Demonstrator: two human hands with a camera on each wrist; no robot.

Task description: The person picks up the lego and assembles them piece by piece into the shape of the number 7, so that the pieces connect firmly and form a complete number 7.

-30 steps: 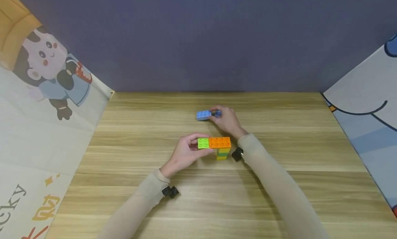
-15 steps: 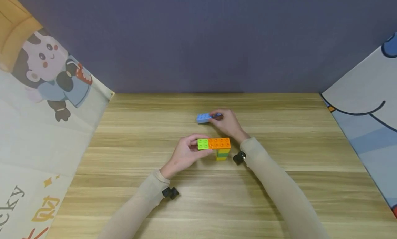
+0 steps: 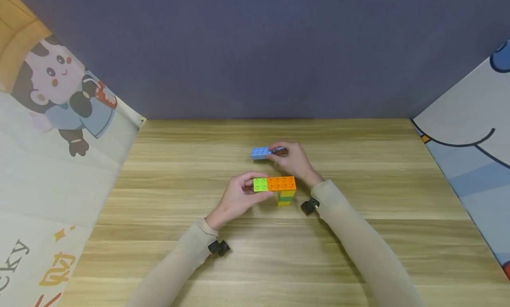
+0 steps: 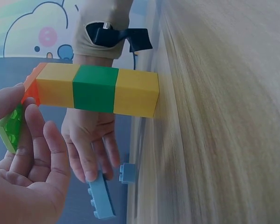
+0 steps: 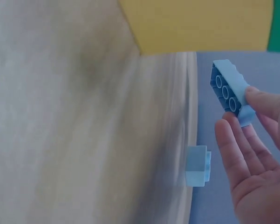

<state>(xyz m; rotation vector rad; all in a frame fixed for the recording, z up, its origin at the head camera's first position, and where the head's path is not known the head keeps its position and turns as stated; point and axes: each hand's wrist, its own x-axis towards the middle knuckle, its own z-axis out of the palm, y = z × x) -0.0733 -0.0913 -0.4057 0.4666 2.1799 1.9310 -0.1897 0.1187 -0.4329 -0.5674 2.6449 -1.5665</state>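
Lime green marks the small brick (image 3: pixel 260 184) at the 9 o'clock end of the raised row in the head view; it abuts a longer orange brick (image 3: pixel 281 183), studs upward. Beneath the orange brick's 3 o'clock end, an upright column reads, from top to bottom, upper yellow brick (image 4: pixel 58 86), dark green brick (image 4: pixel 95 88) and lower yellow brick (image 4: pixel 136 93), above the wooden tabletop (image 3: pixel 378 165). The left hand (image 3: pixel 235 198) approaches from 8 o'clock, its thumb and fingers clamped on the small brick from the near and far sides. The right hand (image 3: pixel 296 163), at 2 o'clock from the left, has thumb and fingers clamped on the 3 o'clock end of a long blue brick (image 3: pixel 260 153). That brick lies at 12 o'clock from the row and apart from it; the right wrist view shows its hollow underside. In that same view, a small blue brick (image 5: pixel 196 165) sits at 7 o'clock from the long one, well apart from it. Beige sleeves (image 3: pixel 350 227) cover both forearms. A dark blue-grey panel (image 3: pixel 255 54) bounds the tabletop at 12 o'clock; a cartoon figure (image 3: pixel 59 81) decorates the panel at 10 o'clock.
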